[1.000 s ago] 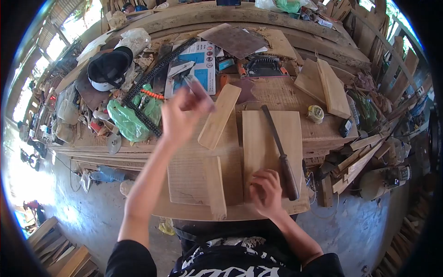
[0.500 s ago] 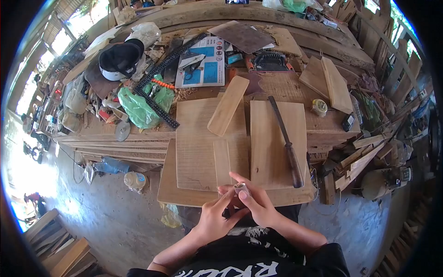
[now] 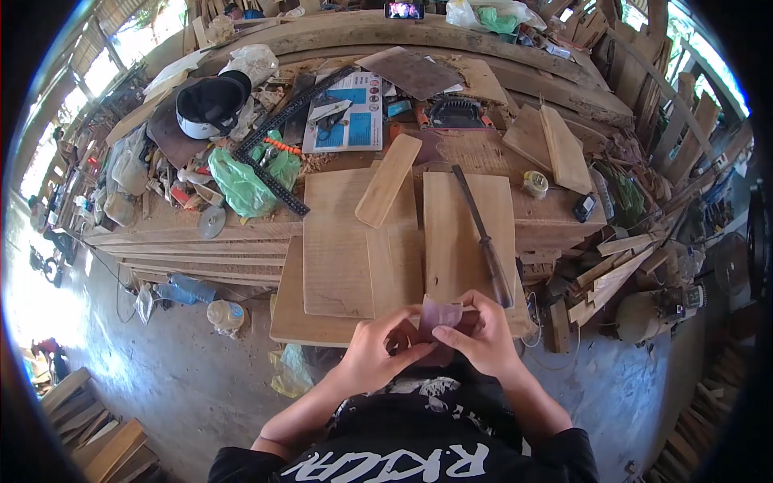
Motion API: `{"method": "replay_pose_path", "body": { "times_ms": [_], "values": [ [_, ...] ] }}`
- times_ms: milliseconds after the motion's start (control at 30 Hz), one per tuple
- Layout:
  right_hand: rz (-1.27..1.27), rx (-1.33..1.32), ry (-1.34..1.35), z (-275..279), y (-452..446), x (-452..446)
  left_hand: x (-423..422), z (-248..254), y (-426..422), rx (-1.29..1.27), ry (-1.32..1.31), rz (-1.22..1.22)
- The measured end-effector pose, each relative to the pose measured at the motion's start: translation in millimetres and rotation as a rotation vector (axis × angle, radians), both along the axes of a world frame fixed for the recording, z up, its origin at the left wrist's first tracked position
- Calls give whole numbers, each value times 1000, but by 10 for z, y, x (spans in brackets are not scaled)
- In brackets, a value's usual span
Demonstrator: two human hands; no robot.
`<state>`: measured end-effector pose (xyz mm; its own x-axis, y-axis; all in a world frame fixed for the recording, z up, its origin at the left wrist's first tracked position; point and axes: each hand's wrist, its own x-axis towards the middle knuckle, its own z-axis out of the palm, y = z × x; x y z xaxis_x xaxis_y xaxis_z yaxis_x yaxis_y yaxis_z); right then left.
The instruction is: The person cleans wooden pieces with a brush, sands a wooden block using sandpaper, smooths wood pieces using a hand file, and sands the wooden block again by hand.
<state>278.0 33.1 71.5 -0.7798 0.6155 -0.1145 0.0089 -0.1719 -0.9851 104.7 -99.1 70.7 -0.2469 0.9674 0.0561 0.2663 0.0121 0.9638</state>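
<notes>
A small purplish, curved sheet [image 3: 440, 319], perhaps sandpaper, is held between both hands near my body at the bench's front edge. My left hand [image 3: 386, 346] grips its left side, and my right hand [image 3: 481, 336] pinches its right side with the thumb on its face. Just beyond lie two flat boards, a wide left one [image 3: 336, 249] and a right one [image 3: 467, 233]. A long dark file with a wooden handle [image 3: 495, 274] rests on the right board. One rounded wooden strip [image 3: 388, 181] lies across the left board's top, and another strip [image 3: 393, 262] lies below it.
Farther back are a black metal square [image 3: 270, 181], green plastic bag [image 3: 241, 183], dark cap [image 3: 211, 105] and printed sheet [image 3: 346, 121]. At the right sit a tape measure [image 3: 535, 184], a small black device [image 3: 585, 208] and angled boards [image 3: 564, 149].
My left hand has come back from over the bench with the purplish sheet. My right hand has joined it, and the sheet now shows more of its face than half a second ago.
</notes>
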Motion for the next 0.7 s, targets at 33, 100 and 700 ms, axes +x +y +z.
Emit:
{"method": "replay_pose_path", "body": {
  "times_ms": [33, 100, 700],
  "values": [
    [-33, 34, -6, 9, -11, -18, 2, -55, -2, 21, 6, -12],
    [-4, 48, -18, -35, 18, -6, -11, -7, -38, -76, -107, -71],
    [141, -499, 219, -466, 339, -109, -237, -354, 92, 136, -555, 272]
  ]
}}
